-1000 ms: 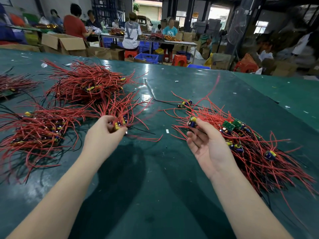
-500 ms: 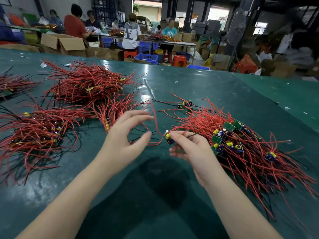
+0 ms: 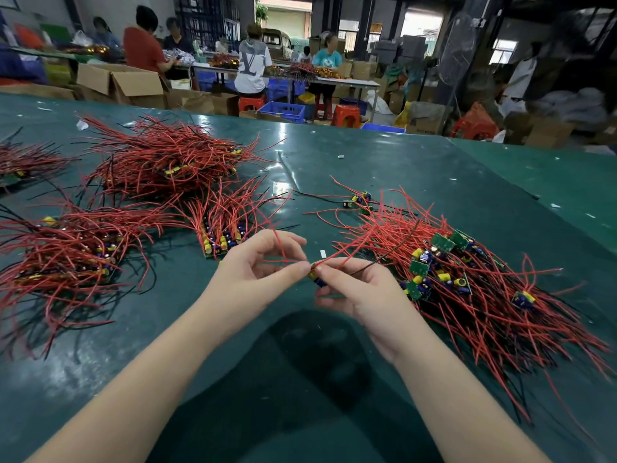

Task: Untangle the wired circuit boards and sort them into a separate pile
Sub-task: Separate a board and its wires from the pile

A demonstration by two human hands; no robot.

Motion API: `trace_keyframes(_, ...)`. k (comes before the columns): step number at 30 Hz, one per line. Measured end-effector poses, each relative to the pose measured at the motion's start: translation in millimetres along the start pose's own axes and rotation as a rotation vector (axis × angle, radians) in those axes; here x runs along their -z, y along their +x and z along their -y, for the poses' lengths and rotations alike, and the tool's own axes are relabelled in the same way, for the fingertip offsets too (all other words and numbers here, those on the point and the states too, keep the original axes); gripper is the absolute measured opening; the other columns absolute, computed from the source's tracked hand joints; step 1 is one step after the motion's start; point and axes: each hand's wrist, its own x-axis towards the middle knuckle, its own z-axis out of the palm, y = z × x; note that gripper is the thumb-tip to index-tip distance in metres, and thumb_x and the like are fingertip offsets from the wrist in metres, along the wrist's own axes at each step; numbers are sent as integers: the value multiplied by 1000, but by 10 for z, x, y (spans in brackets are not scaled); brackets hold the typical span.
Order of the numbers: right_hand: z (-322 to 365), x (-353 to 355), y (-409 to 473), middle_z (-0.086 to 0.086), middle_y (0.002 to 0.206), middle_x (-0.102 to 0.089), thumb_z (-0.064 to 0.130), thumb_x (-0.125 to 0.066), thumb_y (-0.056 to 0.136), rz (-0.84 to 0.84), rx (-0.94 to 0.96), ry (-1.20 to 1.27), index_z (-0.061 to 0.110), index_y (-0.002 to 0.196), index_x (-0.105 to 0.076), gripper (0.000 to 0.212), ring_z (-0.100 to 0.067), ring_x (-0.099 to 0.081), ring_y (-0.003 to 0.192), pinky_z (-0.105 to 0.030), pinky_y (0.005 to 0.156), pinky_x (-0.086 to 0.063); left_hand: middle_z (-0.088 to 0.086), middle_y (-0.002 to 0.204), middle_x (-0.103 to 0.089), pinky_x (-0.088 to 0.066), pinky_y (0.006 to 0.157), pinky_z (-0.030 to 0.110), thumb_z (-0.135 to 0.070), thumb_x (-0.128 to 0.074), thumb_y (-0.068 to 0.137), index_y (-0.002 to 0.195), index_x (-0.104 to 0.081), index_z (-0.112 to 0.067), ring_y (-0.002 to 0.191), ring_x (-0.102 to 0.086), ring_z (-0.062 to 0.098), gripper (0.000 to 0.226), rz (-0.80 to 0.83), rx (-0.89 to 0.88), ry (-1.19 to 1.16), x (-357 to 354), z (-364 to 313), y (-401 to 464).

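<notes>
— What has changed since half a second ago?

— The left hand (image 3: pixel 253 279) has closed in. Earlier its fingers were spread and apart from the board; now thumb and forefinger pinch the red wires right at the small circuit board (image 3: pixel 317 279), touching the right hand's fingertips.

— And the right hand (image 3: pixel 360 292)?

— It holds the same board as before, pinched between thumb and forefinger, the other fingers curled beneath. The board's yellow and blue parts peek out between the two hands, lifted above the green worktop (image 3: pixel 300 379). Its red wires run up and to the right, with one black wire trailing toward the tangled pile (image 3: pixel 467 279).

— Where does that pile lie?

— On the worktop just to the right of the right hand, red wires splayed, green boards on top. It looks unchanged.

— And the sorted side?

— A small neat bundle (image 3: pixel 227 228) lies just beyond the left hand, boards lined up at its near end. Two larger heaps sit farther left (image 3: pixel 73 255) and behind (image 3: pixel 160 162), both as before.

— Anything loose?

— One lone board (image 3: pixel 359 200) with wires rests beyond the tangled pile, where it was.
</notes>
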Motion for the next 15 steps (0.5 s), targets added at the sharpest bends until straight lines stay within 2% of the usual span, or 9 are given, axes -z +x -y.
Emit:
trace_keyframes(3,1,-4,4,-2,67,-64,2,-65,87,-15,21,-38,9,83,-69,8,-7,-59,57,-20,63,-56,0,112,-65,-50,85,17,-23,-70,72,104,-66,-17,101,-62,1,32,31,29,-10,4,11,-1)
trace_keyframes(4,-1,-11,3,-2,67,-64,2,-66,85,-15,30,-57,8,82,-69,8,-6,-59,56,-20,62,-55,0,114,-65,-51,87,19,-25,-70,72,104,-67,-18,103,-62,5,33,55,30,6,-3,7,-2)
trace_keyframes(6,-6,-28,-6,-4,67,-64,-1,-66,85,-2,44,-81,7,83,-69,9,-7,-58,57,-20,62,-54,1,116,-64,-53,87,23,-21,-70,73,93,-71,-15,102,-65,10,21,88,28,14,-31,-3,-15)
trace_keyframes(9,7,-24,-17,-3,67,-65,1,-65,86,32,20,-63,10,82,-71,12,-7,-60,58,-19,62,-54,-3,111,-65,-53,84,21,-15,-70,74,79,-69,-12,95,-66,7,6,72,48,-52,-39,0,-6)
trace_keyframes(12,32,1,-11,0,69,-68,5,-64,86,66,-80,118,12,78,-74,15,-8,-63,57,-20,61,-55,-8,102,-70,-50,85,18,-25,-67,70,75,-65,-13,90,-64,5,13,24,73,-107,-23,-7,5)
trace_keyframes(15,39,11,3,-2,69,-69,8,-67,81,70,-129,248,13,70,-77,16,-11,-65,58,-21,61,-56,-8,90,-71,-49,82,18,-25,-65,69,77,-64,-12,85,-62,6,15,-7,78,-177,-47,-17,2)
